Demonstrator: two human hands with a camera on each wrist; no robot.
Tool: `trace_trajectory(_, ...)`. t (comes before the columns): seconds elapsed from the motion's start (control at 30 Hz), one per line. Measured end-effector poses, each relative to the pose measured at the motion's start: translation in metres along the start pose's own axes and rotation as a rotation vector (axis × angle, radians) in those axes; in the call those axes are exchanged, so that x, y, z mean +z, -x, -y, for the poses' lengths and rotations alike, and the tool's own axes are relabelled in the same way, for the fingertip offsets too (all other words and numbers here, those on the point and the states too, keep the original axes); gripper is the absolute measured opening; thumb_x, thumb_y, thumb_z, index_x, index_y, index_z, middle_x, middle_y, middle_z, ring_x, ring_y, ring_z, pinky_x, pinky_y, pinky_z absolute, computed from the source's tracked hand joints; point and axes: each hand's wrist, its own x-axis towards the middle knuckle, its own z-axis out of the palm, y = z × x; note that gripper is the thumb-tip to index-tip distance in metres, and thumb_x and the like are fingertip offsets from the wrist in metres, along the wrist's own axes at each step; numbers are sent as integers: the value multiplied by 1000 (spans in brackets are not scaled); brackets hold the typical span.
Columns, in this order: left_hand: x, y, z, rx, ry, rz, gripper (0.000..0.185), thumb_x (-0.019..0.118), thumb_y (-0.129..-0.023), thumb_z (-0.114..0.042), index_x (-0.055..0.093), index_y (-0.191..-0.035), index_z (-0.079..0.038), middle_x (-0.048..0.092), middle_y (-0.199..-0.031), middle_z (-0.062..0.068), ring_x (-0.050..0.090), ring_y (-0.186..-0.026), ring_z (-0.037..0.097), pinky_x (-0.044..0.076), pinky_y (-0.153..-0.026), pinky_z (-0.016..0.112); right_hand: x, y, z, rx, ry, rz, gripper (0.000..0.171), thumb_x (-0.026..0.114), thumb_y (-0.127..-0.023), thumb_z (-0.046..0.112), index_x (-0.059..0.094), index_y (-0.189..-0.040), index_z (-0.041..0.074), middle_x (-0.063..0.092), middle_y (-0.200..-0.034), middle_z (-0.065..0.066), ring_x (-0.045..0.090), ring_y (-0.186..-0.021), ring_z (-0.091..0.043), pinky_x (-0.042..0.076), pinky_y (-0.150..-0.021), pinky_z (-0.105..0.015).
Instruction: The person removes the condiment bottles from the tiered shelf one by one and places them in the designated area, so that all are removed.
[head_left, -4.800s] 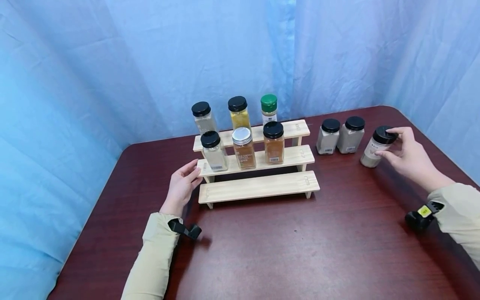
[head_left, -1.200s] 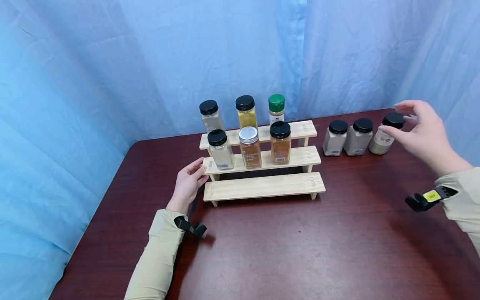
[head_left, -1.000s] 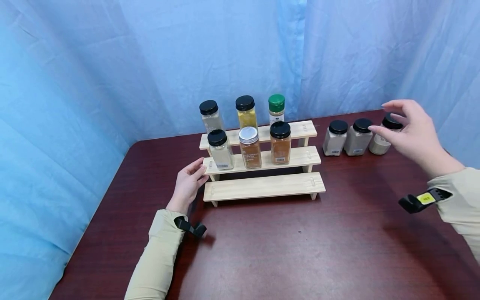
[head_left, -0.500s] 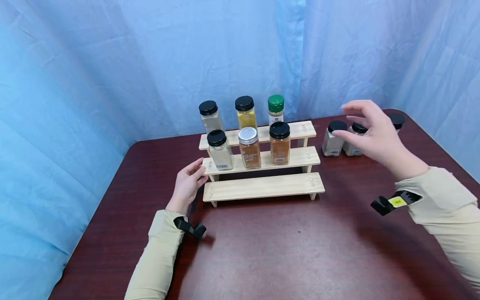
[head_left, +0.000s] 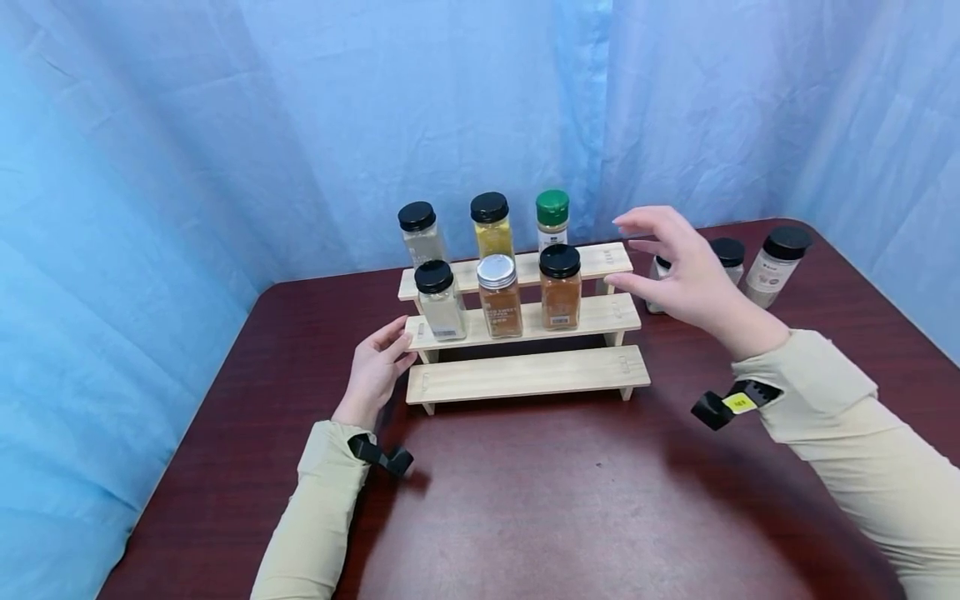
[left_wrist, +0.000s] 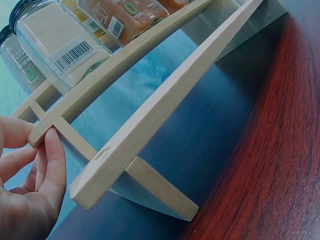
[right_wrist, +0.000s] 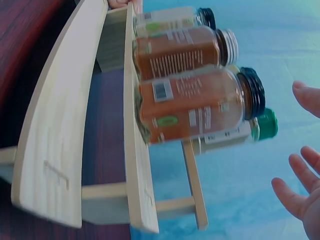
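A three-step wooden rack (head_left: 525, 375) stands in the middle of the table. Its top step carries a clear jar (head_left: 418, 233), a yellow jar (head_left: 492, 227) and a green-lidded jar (head_left: 552, 218). On the middle step are a pale jar (head_left: 440, 300), a silver-lidded brown jar (head_left: 501, 296) and an orange-brown jar (head_left: 560, 287). My left hand (head_left: 378, 367) touches the left end of the middle step, fingers (left_wrist: 50, 150) straight against the wood. My right hand (head_left: 637, 254) hovers with spread fingers (right_wrist: 300, 195) just right of the rack, holding nothing.
Three black-lidded pale jars stand on the dark red table (head_left: 570, 517) right of the rack: one (head_left: 658, 268) mostly hidden behind my right hand, one (head_left: 729, 257) beside it, one (head_left: 776, 257) near the far right corner. Blue curtains hang close behind.
My right hand let go of the rightmost jar, which stays near the far right corner, and swept left to the rack's right end. My left hand has not moved.
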Motion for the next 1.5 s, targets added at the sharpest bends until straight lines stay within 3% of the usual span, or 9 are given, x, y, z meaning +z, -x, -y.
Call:
trace_trajectory(0.13,0,1,0,3,1,-2,45,51,-97,-6,43,-142,-3,45,-98,0,56,-81,1,51,-71,17,9,-4,5,-13,-15,16,58,77,-73,-6,53,-126,-1,50,-124,-12,45,-112,-1,44,-99,-22)
trace_trajectory(0.27,0,1,-1,-1,4,-1,46,51,-97,-7,42,-142,-3,45,-99,1,56,-81,1,51,-71,17,16,-5,8,-16,-24,50,59,77,-74,-3,52,-128,1,48,-127,-14,46,-117,-16,44,-100,-43)
trace_trajectory(0.4,0,0,-1,-8,-1,0,45,50,-98,-7,42,-142,-3,46,-98,0,57,-82,1,51,-71,17,23,-6,9,-8,-24,77,58,77,-76,1,52,-129,3,46,-129,-16,44,-121,-29,42,-100,-53)
trace_trajectory(0.5,0,0,1,0,-5,-1,44,50,-98,-7,43,-141,-2,46,-97,0,56,-83,2,51,-72,18,28,-6,8,5,-22,86,58,78,-76,2,52,-129,4,45,-130,-16,43,-122,-30,41,-100,-54)
trace_trajectory(0.73,-4,-1,9,101,44,51,46,57,-95,-11,47,-138,-1,49,-97,-1,56,-87,6,50,-74,20,36,-5,7,40,-9,102,60,78,-76,5,51,-129,2,42,-133,-17,40,-125,-31,39,-101,-55)
trace_trajectory(0.97,1,3,-1,-5,8,1,44,49,-98,-7,43,-142,-3,47,-99,-1,56,-82,1,50,-72,17,45,-3,5,90,-15,104,59,79,-76,8,53,-129,5,40,-134,-18,38,-126,-32,40,-100,-54)
trace_trajectory(1.5,0,3,0,8,42,5,44,48,-98,-3,43,-141,-3,47,-94,-4,56,-79,1,51,-69,17,58,1,-3,127,-2,124,61,79,-77,15,52,-132,8,36,-137,-17,33,-128,-30,41,-100,-52)
